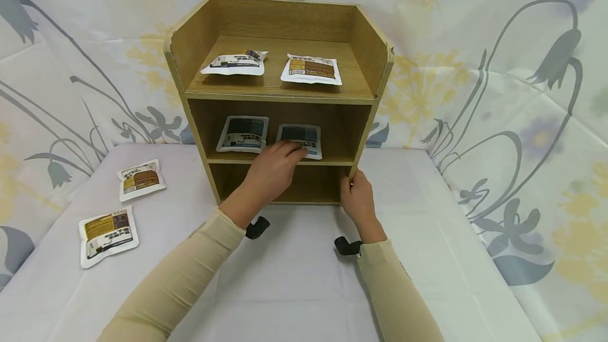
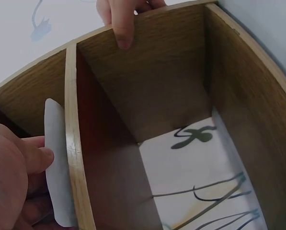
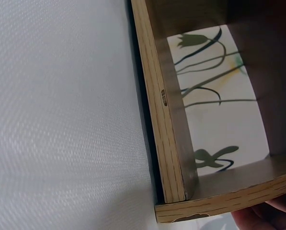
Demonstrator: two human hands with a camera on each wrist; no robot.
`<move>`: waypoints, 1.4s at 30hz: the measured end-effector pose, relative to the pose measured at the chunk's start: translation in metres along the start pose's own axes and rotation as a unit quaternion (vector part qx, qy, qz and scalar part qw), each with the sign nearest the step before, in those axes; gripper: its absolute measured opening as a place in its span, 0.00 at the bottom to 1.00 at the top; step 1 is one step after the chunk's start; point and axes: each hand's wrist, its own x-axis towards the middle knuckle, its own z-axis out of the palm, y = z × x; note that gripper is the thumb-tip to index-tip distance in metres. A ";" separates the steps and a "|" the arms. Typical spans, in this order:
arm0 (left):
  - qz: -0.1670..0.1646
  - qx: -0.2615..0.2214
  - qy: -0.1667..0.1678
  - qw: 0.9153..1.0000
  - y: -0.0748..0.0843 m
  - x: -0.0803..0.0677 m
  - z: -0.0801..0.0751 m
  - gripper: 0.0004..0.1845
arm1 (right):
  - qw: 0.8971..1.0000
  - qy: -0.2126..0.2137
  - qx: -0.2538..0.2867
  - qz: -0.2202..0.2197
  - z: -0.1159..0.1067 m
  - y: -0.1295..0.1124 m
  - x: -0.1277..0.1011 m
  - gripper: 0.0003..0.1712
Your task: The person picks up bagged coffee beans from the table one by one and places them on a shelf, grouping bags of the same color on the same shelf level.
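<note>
A small wooden shelf unit (image 1: 280, 98) stands at the back of the table. My left hand (image 1: 277, 165) reaches into its middle level, its fingertips touching the right-hand white pouch (image 1: 304, 136), which lies flat. Seen from the left wrist, that pouch (image 2: 59, 167) rests against the board with the fingers on its upper side. Another pouch (image 1: 243, 133) lies to its left. My right hand (image 1: 358, 199) grips the unit's lower right side panel; in the left wrist view its thumb lies inside the panel and the fingers outside.
Two pouches, one left (image 1: 235, 65) and one right (image 1: 311, 70), lie on the top level. Two more, one farther (image 1: 141, 179) and one nearer (image 1: 108, 235), lie on the white table (image 1: 294, 278) at left. Flower-patterned cloth (image 1: 475, 67) hangs behind.
</note>
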 end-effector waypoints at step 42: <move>-0.011 -0.030 0.046 0.998 -0.003 -0.002 0.005 0.15 | 1.000 -0.002 -0.002 0.006 0.001 0.001 0.000 0.23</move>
